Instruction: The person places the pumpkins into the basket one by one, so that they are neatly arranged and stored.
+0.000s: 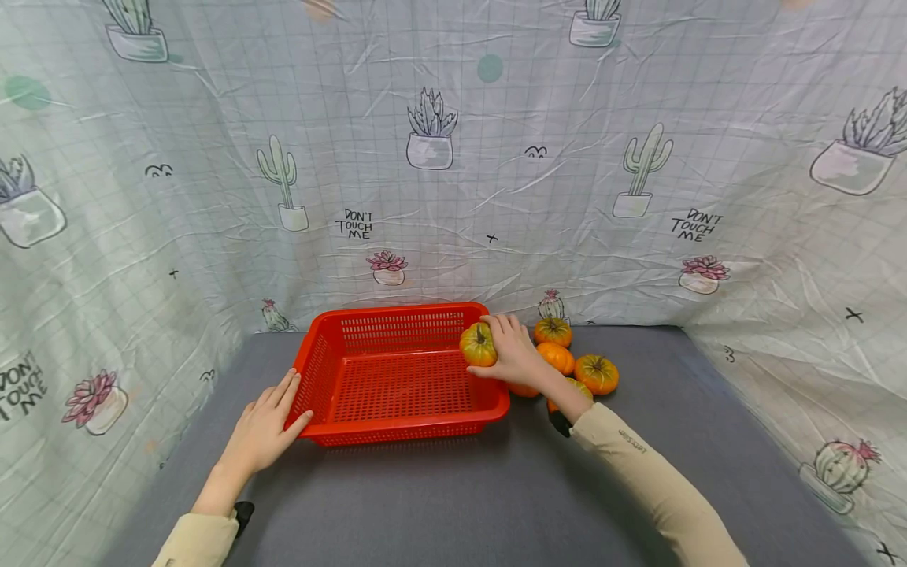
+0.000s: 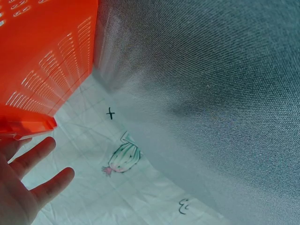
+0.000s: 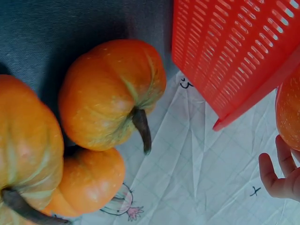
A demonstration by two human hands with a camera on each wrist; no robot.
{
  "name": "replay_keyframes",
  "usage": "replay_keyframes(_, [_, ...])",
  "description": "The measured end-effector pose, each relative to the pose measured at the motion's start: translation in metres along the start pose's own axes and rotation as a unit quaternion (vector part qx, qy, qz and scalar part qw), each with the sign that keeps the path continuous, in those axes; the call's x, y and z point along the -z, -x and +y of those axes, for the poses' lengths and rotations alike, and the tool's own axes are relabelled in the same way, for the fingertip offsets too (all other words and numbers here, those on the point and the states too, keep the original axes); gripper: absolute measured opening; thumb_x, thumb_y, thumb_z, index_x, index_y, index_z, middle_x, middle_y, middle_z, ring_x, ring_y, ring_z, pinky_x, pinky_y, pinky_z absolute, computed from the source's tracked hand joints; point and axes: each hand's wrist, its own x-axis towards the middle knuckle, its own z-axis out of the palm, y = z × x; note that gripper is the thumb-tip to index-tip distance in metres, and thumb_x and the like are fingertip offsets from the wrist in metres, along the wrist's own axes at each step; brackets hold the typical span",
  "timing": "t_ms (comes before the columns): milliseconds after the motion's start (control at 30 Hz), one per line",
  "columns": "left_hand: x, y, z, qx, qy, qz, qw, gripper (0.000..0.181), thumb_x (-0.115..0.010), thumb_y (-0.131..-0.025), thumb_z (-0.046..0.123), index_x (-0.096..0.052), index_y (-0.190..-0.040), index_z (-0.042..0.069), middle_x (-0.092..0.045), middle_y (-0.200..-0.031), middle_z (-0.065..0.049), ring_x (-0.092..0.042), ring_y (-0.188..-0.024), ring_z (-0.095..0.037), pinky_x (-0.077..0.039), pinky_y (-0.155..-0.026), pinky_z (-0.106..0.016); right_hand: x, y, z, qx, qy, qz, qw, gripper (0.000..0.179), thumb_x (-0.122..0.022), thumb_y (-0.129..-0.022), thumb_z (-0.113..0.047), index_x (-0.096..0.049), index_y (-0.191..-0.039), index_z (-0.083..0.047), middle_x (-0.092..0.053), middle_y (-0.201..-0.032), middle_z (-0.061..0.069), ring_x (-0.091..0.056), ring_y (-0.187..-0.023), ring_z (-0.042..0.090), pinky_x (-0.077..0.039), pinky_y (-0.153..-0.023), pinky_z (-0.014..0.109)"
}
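Note:
A red plastic basket (image 1: 404, 424) with slotted walls stands on the grey table. My left hand (image 1: 260, 429) rests at its left rim, the fingers fairly straight and the thumb by the near corner. In the left wrist view, the fingers (image 2: 44, 187) lie beside the basket rim (image 2: 33, 127). My right hand (image 1: 516, 352) grips a small yellow-green and orange pumpkin (image 1: 476, 346) above the basket's right side. Part of that pumpkin (image 3: 289, 110) shows at the edge of the right wrist view. The basket's visible floor holds nothing.
Right of the basket sit several pumpkins, among them a far one (image 1: 553, 331), an orange one (image 1: 556, 357) and a right-hand one (image 1: 597, 374). My right forearm partly covers others. A printed cloth (image 1: 489, 189) hangs behind the table and along both sides.

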Motion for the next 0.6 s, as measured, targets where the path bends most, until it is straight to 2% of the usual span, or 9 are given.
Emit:
replay_keyframes(167, [0.0,-0.001,0.0,-0.001,0.001,0.001,1.0,0.067,-0.049,-0.087,0.039,-0.028,-0.139,0.001,-0.029,-0.144,-0.017,-0.036,-0.119,-0.034,-0.036,-0.084,-0.056,-0.005,-0.012,-0.003,0.001,0.001,-0.014,0.9999,0.084,-0.068,-0.067,-0.054,-0.039,-0.128,-0.005,-0.043,-0.123,0.011,-0.037,-0.104,0.028,-0.037,-0.082,0.046])
replay_keyframes(400, [0.0,-0.002,-0.001,-0.003,0.001,0.003,1.0,0.067,-0.048,-0.088,0.04,-0.028,-0.139,0.001,-0.03,-0.143,-0.017,-0.037,-0.119,-0.034,-0.036,-0.084,-0.056,-0.012,-0.026,-0.002,0.004,0.028,-0.049,0.9984,0.085,-0.065,-0.069,-0.055,-0.037,-0.132,-0.006,-0.043,-0.128,0.01,-0.036,-0.101,0.028,-0.033,-0.08,0.044])
replay_keyframes(600, [0.001,-0.002,-0.002,-0.003,0.0,0.002,1.0,0.067,-0.049,-0.087,0.039,-0.029,-0.139,0.001,-0.03,-0.144,-0.017,-0.037,-0.119,-0.034,-0.036,-0.084,-0.056,-0.019,-0.036,0.0,-0.015,0.039,-0.077,0.9962,0.088,-0.064,-0.07,-0.056,-0.033,-0.136,-0.007,-0.044,-0.127,0.01,-0.037,-0.1,0.028,-0.032,-0.077,0.042])
